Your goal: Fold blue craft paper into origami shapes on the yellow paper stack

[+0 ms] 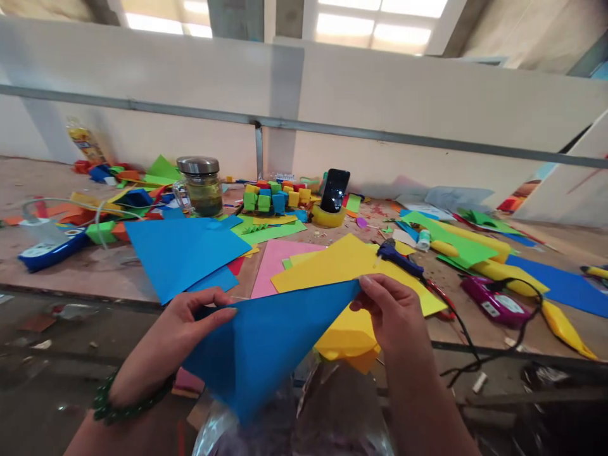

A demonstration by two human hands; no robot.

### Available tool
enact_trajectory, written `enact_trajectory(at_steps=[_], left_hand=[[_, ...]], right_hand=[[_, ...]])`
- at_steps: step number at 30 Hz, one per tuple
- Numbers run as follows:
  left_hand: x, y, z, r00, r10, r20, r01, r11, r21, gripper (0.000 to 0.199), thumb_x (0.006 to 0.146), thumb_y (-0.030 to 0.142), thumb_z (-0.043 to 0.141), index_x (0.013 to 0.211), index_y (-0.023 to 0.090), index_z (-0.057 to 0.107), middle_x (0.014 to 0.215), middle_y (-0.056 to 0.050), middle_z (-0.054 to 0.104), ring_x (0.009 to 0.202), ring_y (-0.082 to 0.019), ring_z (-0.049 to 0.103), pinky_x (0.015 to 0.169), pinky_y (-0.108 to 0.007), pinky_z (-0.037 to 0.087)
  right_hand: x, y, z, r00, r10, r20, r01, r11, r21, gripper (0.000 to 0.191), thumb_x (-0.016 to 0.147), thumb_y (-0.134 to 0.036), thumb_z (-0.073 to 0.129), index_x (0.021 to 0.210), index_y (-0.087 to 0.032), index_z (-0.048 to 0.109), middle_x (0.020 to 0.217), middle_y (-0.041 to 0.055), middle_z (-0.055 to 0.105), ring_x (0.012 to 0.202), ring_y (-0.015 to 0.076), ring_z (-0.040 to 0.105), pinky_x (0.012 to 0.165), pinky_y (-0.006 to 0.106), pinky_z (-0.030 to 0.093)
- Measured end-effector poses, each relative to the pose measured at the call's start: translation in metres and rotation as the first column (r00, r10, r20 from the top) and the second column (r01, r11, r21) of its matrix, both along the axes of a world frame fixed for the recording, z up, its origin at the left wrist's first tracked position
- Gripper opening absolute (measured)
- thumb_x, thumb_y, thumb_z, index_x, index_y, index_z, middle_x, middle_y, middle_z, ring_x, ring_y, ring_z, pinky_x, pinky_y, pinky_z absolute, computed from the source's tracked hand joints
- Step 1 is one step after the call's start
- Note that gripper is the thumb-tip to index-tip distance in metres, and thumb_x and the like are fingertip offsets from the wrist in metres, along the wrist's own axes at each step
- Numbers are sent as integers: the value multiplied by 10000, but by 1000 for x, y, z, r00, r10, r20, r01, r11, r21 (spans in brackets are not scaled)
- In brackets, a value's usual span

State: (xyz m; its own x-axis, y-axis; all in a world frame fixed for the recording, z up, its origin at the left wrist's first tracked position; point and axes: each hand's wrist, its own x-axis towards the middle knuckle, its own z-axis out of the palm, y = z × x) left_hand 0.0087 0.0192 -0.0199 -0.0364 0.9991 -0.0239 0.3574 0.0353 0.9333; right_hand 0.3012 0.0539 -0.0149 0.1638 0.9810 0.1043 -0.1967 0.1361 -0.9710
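A sheet of blue paper (280, 342) is stretched between my two hands in front of the table's edge, its lower part hanging down to a point. My left hand (199, 326) pinches its upper edge between thumb and fingers. At the sheet's right corner, my right hand (387, 304) grips with thumb and fingertips. Just beyond lie yellow sheets (332, 266) and a pink sheet (275, 253). More blue paper (185, 250) lies on the table beyond my left hand. The nearest tool to my right hand is a blue glue gun (399, 258).
Small coloured paper cubes (278, 197) stand behind a glass mug (202, 190) and a phone (335, 190) propped on a yellow tape roll (327, 216). At right lie a purple device (494, 301) with a black cord and yellow rolled pieces (508, 275). A blue boat-shaped object (54, 249) sits left.
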Motion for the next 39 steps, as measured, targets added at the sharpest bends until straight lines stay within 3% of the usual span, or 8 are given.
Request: enact_trajectory(at_steps=[6, 11, 14, 18, 26, 31, 39], left_hand=[[-5, -1, -3, 999, -39, -25, 39, 999, -12, 360, 680, 543, 729, 701, 184, 699, 732, -37, 653, 667, -172, 537, 552, -208, 422], [-5, -1, -5, 996, -86, 10, 86, 996, -28, 343, 709, 518, 724, 715, 178, 683, 750, -35, 643, 692, -169, 534, 569, -204, 421], [-3, -2, -3, 994, -81, 72, 87, 992, -87, 355, 715, 524, 721, 732, 176, 657, 748, -21, 614, 692, -153, 517, 572, -195, 416], [-2, -2, 0, 991, -28, 129, 50, 984, -172, 420, 684, 576, 727, 780, 176, 640, 762, -10, 588, 644, -133, 485, 531, -195, 399], [-7, 1, -1, 995, -35, 88, 47, 989, -138, 412, 682, 577, 735, 767, 182, 658, 753, 1, 575, 694, -133, 478, 574, -182, 397], [-9, 1, -3, 997, -36, 74, 48, 987, -154, 412, 693, 583, 726, 788, 187, 658, 744, 6, 571, 683, -129, 474, 574, -181, 397], [-8, -2, -1, 998, -29, 61, 37, 990, -134, 411, 672, 572, 738, 726, 174, 653, 711, 3, 564, 643, -123, 454, 530, -178, 375]], right_hand=[[1, 0, -1, 1000, -17, 14, 17, 1000, 24, 160, 613, -332, 853, 708, -229, 775, 609, -6, 673, 486, 95, 586, 494, 208, 526], [-4, 3, -2, 994, -63, -87, 65, 998, 25, 214, 574, -374, 864, 623, -206, 740, 570, -13, 647, 477, 96, 582, 478, 198, 516], [-4, 4, -7, 993, 17, -114, -16, 1000, 5, 251, 631, -436, 831, 714, -215, 746, 624, -16, 663, 540, 101, 600, 535, 211, 547], [-2, 5, -12, 983, 180, -25, -181, 983, -27, 228, 651, -369, 842, 799, -219, 754, 678, -13, 686, 585, 96, 612, 588, 203, 551], [-3, 3, -5, 995, 97, 4, -97, 995, 21, 204, 704, -403, 802, 700, -205, 752, 611, -6, 684, 537, 94, 628, 549, 181, 542], [-5, 3, -3, 999, 33, 0, -33, 997, 70, 191, 638, -365, 849, 688, -208, 752, 622, -5, 704, 519, 106, 642, 533, 195, 554], [-2, -3, -5, 998, 63, 30, -66, 992, 109, 125, 686, -324, 827, 739, -229, 767, 673, 0, 723, 587, 118, 673, 596, 214, 580]])
